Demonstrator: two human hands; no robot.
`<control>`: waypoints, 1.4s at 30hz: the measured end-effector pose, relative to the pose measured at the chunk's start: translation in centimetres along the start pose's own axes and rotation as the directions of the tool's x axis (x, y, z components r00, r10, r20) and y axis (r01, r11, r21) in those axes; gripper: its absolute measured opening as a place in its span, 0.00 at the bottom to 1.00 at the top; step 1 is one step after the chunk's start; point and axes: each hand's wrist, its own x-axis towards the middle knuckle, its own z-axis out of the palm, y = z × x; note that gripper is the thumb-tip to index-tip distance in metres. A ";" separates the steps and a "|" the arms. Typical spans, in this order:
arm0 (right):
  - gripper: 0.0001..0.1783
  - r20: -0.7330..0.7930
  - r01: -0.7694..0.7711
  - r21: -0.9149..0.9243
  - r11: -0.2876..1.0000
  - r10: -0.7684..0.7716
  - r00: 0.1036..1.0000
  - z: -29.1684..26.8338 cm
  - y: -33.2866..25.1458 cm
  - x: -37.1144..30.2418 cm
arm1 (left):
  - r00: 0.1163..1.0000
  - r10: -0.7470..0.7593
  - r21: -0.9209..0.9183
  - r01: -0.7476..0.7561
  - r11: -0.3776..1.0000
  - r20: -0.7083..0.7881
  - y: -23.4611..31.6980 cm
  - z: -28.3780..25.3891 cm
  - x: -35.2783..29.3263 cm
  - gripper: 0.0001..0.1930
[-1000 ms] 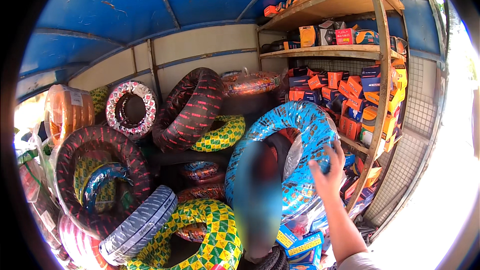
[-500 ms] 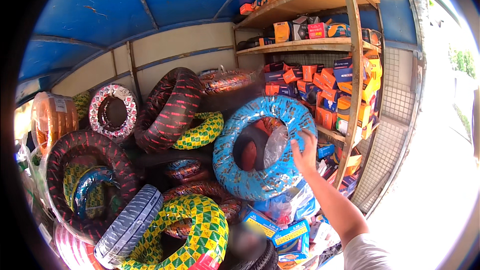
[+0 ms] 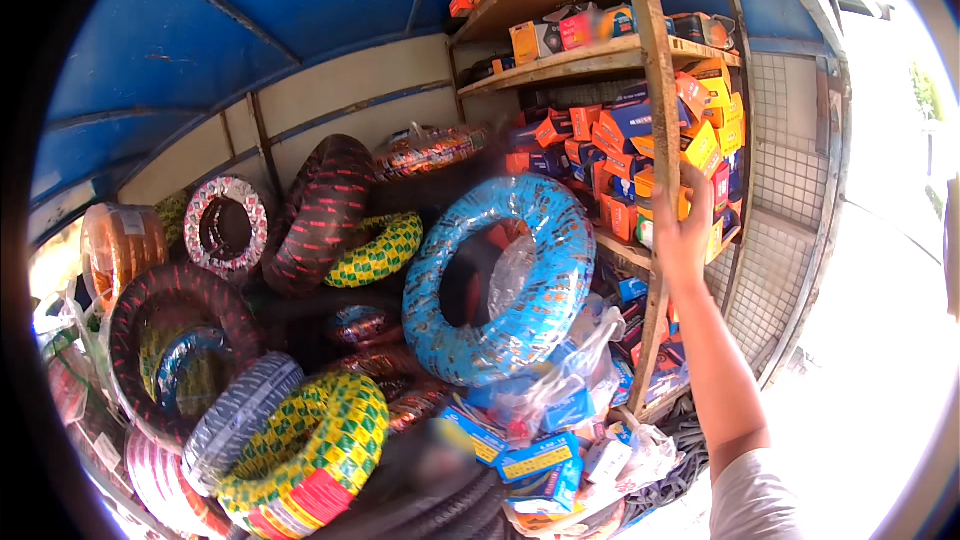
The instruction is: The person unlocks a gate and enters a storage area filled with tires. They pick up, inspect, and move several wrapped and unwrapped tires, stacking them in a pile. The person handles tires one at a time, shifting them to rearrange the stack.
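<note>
My right hand point(image 3: 684, 230) is raised in front of the shelf's front post point(image 3: 657, 90), its fingers apart and nothing seen in them. Whether it touches the post, I cannot tell. Behind the fingers are yellow and orange cartons point(image 3: 703, 148). To the left of my forearm, a tire in shiny blue wrapping point(image 3: 440, 340) leans upright, with clear plastic point(image 3: 512, 275) showing through its hole. My left hand is out of view.
Several wrapped tires crowd the left, among them a yellow-green checked one point(image 3: 345, 430) and dark red-striped ones point(image 3: 320, 210). Blue boxes point(image 3: 540, 460) and a clear plastic bag point(image 3: 560, 380) lie below the blue tire. A wire mesh panel point(image 3: 785, 160) stands right of the shelf.
My right hand has left the blue tire and moved up and right to the shelf post. The view has shifted, and the blue tire still stands among the others.
</note>
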 end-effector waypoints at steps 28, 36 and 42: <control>0.22 0.620 -0.375 -0.146 0.916 0.380 0.686 -4.5 12.7 -1.6 | 0.941 -0.233 0.260 0.296 0.919 -0.246 15.2 7.8 -12.2 0.14; 0.18 0.484 0.175 -0.250 0.952 -0.034 0.874 -3.3 7.6 -4.2 | 0.967 -0.212 0.022 0.217 0.976 -0.138 12.7 4.5 -13.6 0.14; 0.26 0.350 -0.287 -0.357 0.889 0.412 0.841 -5.7 10.7 -5.9 | 0.978 -0.207 -0.092 0.203 0.975 -0.038 12.9 2.9 -13.3 0.14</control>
